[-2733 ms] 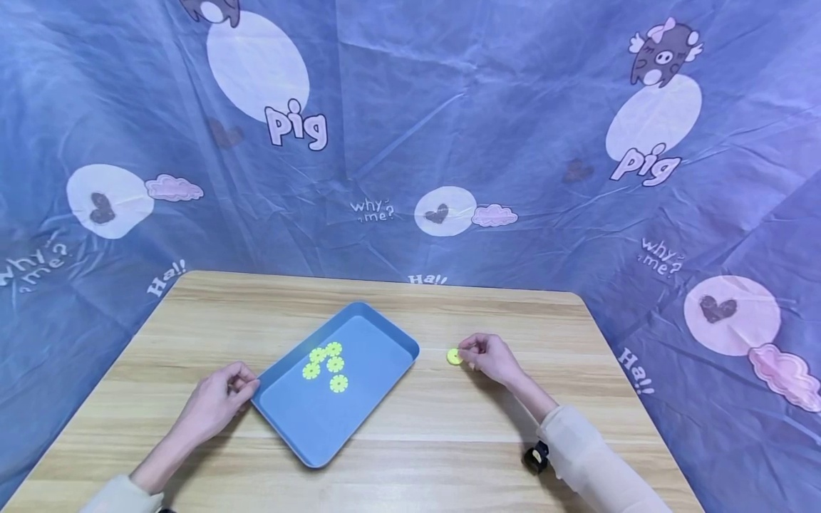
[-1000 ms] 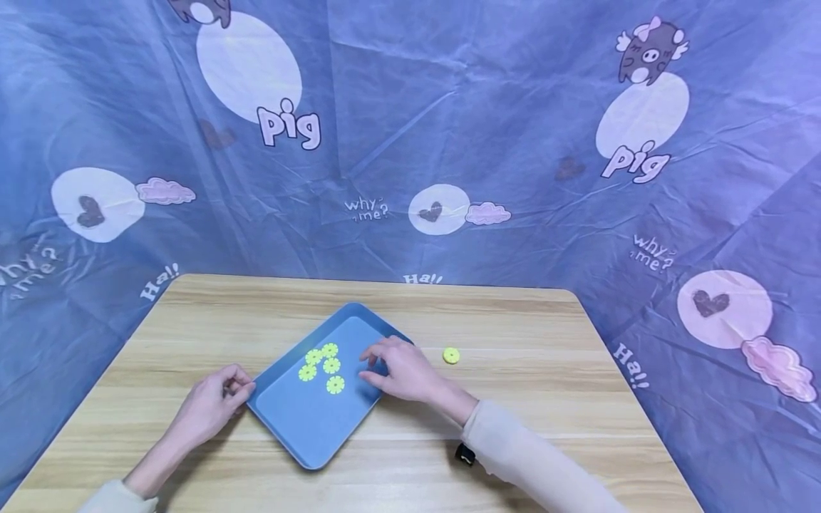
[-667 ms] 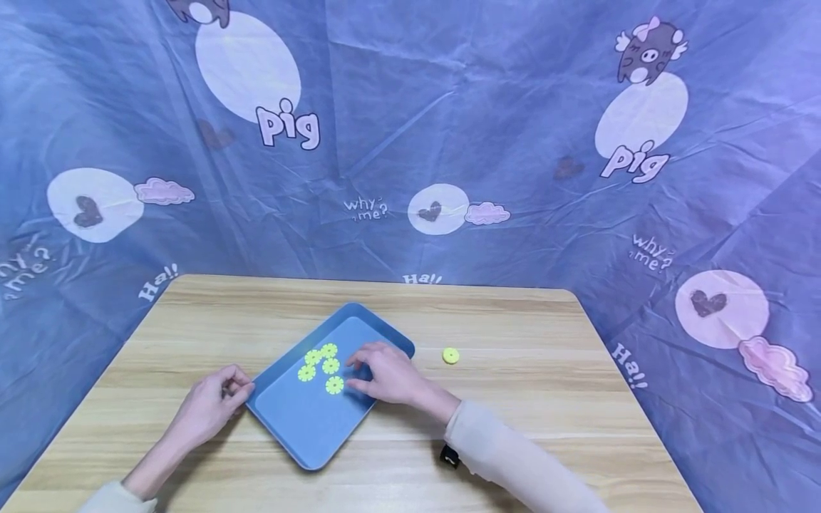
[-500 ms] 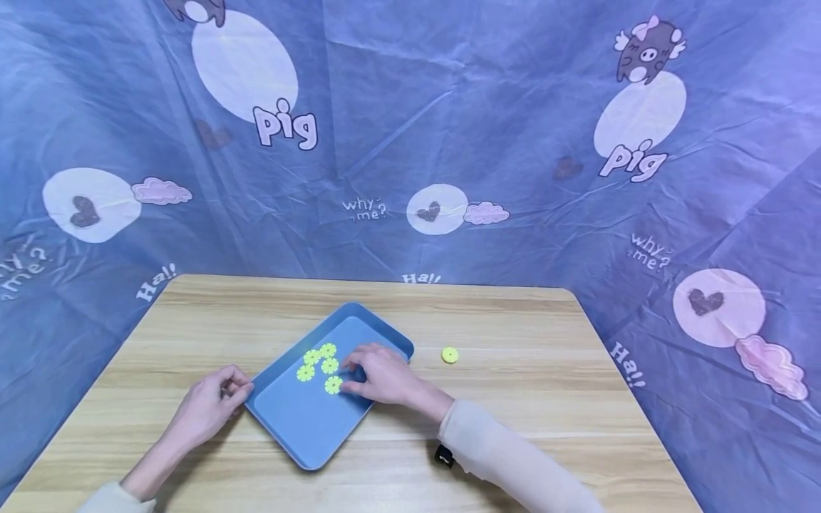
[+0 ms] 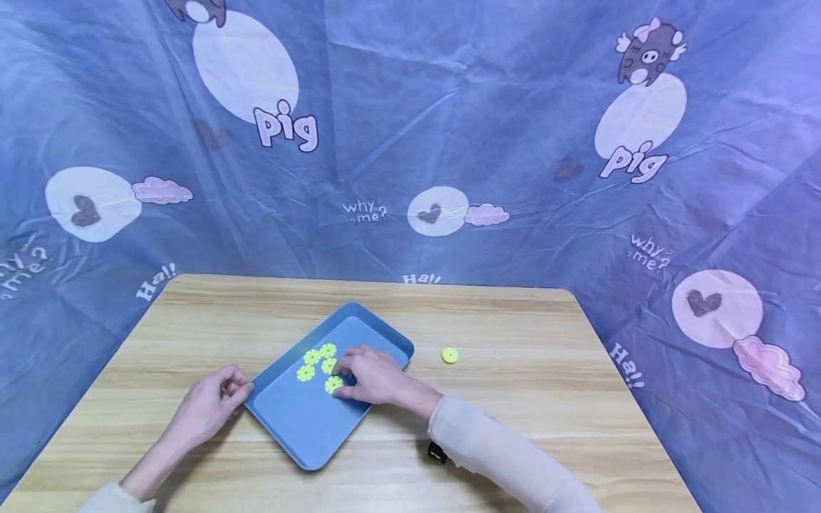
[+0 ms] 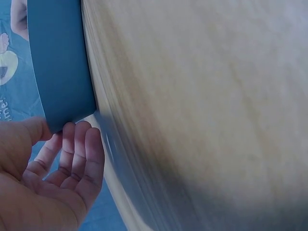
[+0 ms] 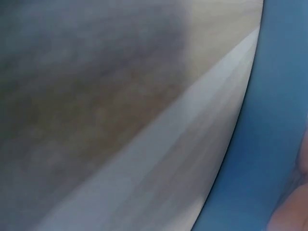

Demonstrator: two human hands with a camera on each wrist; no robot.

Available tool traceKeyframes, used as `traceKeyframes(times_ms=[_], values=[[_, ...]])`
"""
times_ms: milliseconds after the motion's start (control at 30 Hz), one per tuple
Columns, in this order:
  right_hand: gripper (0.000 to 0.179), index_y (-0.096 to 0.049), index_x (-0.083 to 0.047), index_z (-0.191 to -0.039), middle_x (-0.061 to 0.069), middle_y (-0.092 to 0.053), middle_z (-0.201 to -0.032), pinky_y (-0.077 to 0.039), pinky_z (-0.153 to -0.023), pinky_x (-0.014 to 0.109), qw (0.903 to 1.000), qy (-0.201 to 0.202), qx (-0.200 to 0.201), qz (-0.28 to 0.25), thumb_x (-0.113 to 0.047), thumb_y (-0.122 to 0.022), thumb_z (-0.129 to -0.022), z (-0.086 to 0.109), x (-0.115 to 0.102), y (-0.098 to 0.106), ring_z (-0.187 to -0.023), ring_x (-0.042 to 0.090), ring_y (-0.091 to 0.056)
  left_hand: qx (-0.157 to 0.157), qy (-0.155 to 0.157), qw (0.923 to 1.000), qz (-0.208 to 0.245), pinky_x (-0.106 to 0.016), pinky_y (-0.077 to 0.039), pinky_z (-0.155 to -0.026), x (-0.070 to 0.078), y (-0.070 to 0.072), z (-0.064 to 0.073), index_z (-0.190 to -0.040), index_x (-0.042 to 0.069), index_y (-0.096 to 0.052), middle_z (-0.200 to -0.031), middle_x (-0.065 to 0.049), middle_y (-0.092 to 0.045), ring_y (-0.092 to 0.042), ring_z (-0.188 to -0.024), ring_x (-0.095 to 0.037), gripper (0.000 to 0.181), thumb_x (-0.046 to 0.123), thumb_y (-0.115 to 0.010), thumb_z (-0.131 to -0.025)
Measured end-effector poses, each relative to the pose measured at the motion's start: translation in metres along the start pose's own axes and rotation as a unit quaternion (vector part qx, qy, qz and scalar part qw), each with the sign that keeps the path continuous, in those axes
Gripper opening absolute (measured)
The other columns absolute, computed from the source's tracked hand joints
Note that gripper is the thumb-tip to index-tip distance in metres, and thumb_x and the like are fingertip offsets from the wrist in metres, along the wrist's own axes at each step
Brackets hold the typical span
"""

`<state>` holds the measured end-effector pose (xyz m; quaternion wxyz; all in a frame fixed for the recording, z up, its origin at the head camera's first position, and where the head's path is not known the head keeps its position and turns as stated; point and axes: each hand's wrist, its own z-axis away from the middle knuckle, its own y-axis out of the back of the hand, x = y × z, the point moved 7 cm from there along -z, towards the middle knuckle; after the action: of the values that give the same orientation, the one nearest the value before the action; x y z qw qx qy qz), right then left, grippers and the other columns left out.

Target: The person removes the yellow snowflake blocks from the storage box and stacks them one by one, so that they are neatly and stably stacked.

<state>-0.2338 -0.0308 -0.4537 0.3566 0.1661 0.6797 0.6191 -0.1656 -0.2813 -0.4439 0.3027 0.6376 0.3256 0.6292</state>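
A blue rectangular tray (image 5: 301, 438) lies at an angle on the table. My left hand (image 5: 208, 406) holds the tray's left corner; in the left wrist view, the thumb and fingers (image 6: 94, 144) are right at that corner. Several yellow-green slotted discs, like small flat wheels, form a cluster in the tray. Over the tray, my right hand (image 5: 372, 374) has its thumb and forefinger parted around the nearest disc (image 5: 333, 385), tips right at its edge. The forefinger overlaps part of another disc (image 5: 328, 365). In the right wrist view only a bit of the hand (image 7: 291, 211) shows.
Another yellow-green disc (image 5: 450, 355) lies on the wooden table (image 5: 513, 399) to the right of the tray. A blue patterned cloth (image 5: 378, 142) hangs behind and at both sides of the table. A small black object (image 5: 437, 452) shows under the right sleeve.
My right hand has left the disc on the table and moved left over the tray, reaching the nearest disc in the cluster. My left hand keeps its place at the tray's corner.
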Motion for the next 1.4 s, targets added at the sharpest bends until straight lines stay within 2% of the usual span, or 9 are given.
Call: traceKeyframes(times_ms=[367, 700, 1100, 1400], values=[[0.035, -0.076, -0.026, -0.121, -0.008, -0.065, -0.102, -0.044, -0.071, 0.019, 0.9999, 0.005, -0.012, 0.008, -0.046, -0.079, -0.093, -0.002, -0.002, -0.005, -0.095, 0.009, -0.056, -0.003, 0.005, 1.0, 0.001, -0.022, -0.045, -0.065, 0.001, -0.001, 0.003, -0.095, 0.01, -0.07, -0.083, 0.002, -0.07, -0.054, -0.071, -0.001, 0.004, 0.013, -0.072, -0.097], [0.034, -0.075, -0.028, -0.121, -0.008, -0.067, -0.106, -0.047, -0.077, 0.02, 0.9996, -0.001, -0.023, -0.016, -0.044, -0.081, -0.092, -0.004, -0.001, -0.006, -0.099, 0.008, -0.058, -0.002, 0.005, 1.0, -0.002, -0.023, -0.046, -0.066, 0.002, -0.002, 0.005, -0.095, 0.01, -0.07, -0.084, 0.002, -0.071, -0.055, -0.072, -0.003, 0.004, 0.013, -0.072, -0.098], [0.021, -0.076, -0.026, -0.113, -0.012, -0.073, -0.099, -0.048, -0.08, 0.02, 0.9973, -0.003, 0.009, -0.073, -0.029, -0.082, -0.093, 0.002, 0.002, 0.002, -0.1, 0.006, -0.064, 0.002, 0.002, 1.0, -0.003, -0.023, -0.046, -0.068, 0.003, -0.003, 0.008, -0.095, 0.011, -0.07, -0.084, 0.003, -0.072, -0.057, -0.073, -0.002, 0.004, 0.013, -0.072, -0.098], [0.007, -0.076, -0.024, -0.104, -0.01, -0.077, -0.096, -0.047, -0.075, 0.017, 0.994, 0.004, 0.026, -0.106, -0.024, -0.076, -0.097, 0.011, 0.007, 0.01, -0.088, 0.001, -0.066, 0.001, 0.006, 1.0, 0.001, -0.023, -0.046, -0.066, 0.005, -0.004, 0.012, -0.095, 0.01, -0.069, -0.083, 0.002, -0.071, -0.056, -0.071, -0.001, 0.004, 0.013, -0.072, -0.097]])
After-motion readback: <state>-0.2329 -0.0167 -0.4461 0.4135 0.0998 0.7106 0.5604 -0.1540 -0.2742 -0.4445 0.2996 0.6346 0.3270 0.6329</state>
